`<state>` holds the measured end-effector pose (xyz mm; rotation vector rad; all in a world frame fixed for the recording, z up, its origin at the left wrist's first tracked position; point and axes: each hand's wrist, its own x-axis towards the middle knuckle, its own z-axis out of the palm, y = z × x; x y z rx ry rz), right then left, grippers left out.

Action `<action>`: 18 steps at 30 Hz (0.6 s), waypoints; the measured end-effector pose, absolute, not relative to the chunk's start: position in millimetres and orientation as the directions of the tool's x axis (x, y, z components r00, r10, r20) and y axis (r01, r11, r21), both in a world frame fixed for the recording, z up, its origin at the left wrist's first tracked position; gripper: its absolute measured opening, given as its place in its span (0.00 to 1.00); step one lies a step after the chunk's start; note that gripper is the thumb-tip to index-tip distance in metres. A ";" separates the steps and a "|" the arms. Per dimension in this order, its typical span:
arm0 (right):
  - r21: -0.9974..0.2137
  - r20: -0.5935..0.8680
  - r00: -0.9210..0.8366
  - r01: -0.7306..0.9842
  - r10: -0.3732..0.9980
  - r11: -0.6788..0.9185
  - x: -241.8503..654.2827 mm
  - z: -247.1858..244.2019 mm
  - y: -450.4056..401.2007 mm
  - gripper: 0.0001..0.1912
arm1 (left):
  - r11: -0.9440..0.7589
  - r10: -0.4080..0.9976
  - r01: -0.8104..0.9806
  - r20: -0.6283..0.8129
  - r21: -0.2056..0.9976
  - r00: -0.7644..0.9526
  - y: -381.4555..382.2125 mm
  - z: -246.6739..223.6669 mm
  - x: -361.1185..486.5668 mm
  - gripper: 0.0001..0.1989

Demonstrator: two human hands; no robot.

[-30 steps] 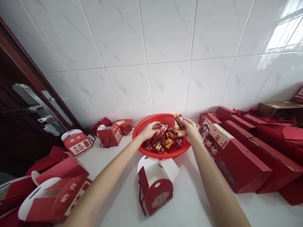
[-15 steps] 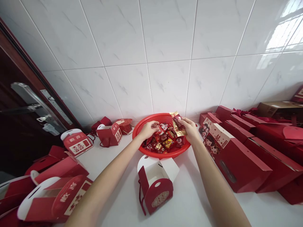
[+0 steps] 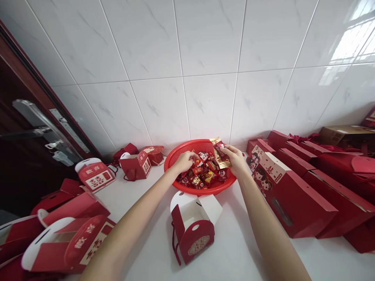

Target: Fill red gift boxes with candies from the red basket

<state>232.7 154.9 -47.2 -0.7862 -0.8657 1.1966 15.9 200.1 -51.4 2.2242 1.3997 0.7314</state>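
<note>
At far ctr of the white counter (image 3: 152,238), by the tiled wall (image 3: 209,105), I've got the red basket (image 3: 209,191) on the head cam, w/ a heap of wrapped sweets (image 3: 208,177) in it. R hand (image 3: 236,159) is above its right side, fingers closed on a gold-ended packet (image 3: 220,153); can't tell if it's one pc or several. L hand (image 3: 183,162) is over the left part of the heap, fingers bent down at the sweets; can't tell if they grip anything.

Progress, as I judge it: a packet's in R hand, but the near box (image 3: 191,238) just in front of the basket has its flaps up, w/ white inner walls showing & no sweets visible inside. Plenty left in the basket. To the left, an open box (image 3: 54,255) sits near & a printed carton (image 3: 98,177) farther back; to the right, big red boxes (image 3: 295,203) stand in a row.

Vs. 1 s ago: the packet has swung a bit left, more gold showing at its lower end. L fingers have shifted slightly over the heap. Near box & basket look unmoved, approx. same pos.
</note>
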 end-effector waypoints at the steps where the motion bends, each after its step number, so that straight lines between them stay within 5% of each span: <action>1: -0.876 0.143 0.141 -0.443 0.980 0.192 232.7 -47.3 154.9 0.17 | -0.417 0.906 0.706 0.198 0.572 0.375 199.2 -50.7 16.4 0.21; 8: -0.880 0.144 0.149 -0.433 0.978 0.196 232.9 -47.7 154.8 0.17 | -0.447 0.882 0.761 0.089 0.470 0.463 193.5 -46.5 21.5 0.22; 18: -0.876 0.148 0.140 -0.440 0.979 0.196 232.8 -48.3 154.6 0.17 | -0.531 0.814 0.769 -0.038 0.355 0.580 187.0 -45.3 27.3 0.07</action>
